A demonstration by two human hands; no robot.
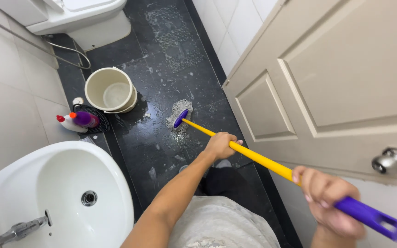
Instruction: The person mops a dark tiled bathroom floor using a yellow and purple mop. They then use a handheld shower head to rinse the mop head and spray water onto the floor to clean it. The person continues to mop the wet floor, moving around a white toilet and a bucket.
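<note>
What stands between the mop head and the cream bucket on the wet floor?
Nothing visible does. Between the mop head and the cream bucket lies only wet, soapy black floor. The left hand and right hand hold the yellow handle.

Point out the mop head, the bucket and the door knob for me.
mop head [178,115], head view, on its grey strands.
bucket [98,81], head view, on its cream rim.
door knob [392,160], head view, on the metal ball.

Wet black tile floor [161,69] under mop head [178,115], cream bucket [110,90], black caddy [98,123].
</note>
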